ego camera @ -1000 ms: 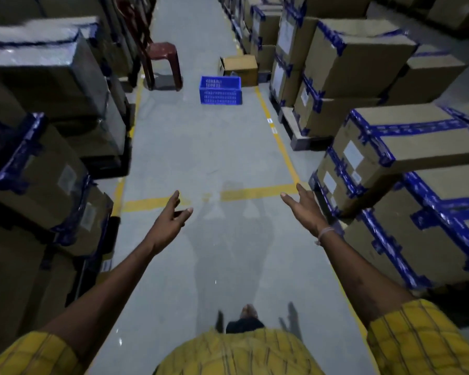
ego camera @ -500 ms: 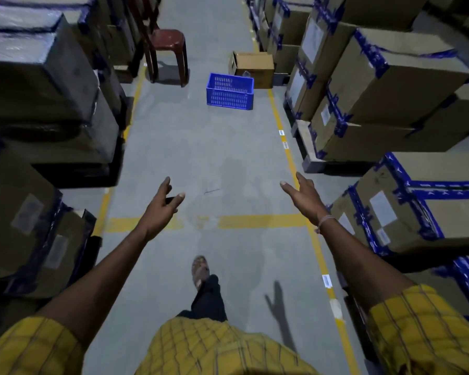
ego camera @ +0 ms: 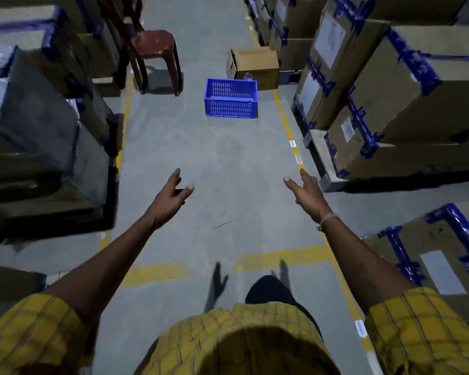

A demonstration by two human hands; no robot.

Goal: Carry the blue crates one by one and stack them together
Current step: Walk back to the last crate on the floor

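Head view: my left hand (ego camera: 168,203) and right hand (ego camera: 307,194) reach forward, fingers spread (holding nothing), blue crate (ego camera: 230,100) well ahead between them.

Bare grey floor (ego camera: 201,163) ran open down the aisle to the blue crate (ego camera: 231,98). Stacked taped boxes (ego camera: 406,85) walled the right side, wrapped pallets (ego camera: 38,136) the left. A red stool (ego camera: 157,55) (left) and a cardboard carton (ego camera: 255,64) just behind the crate narrowed the far end.
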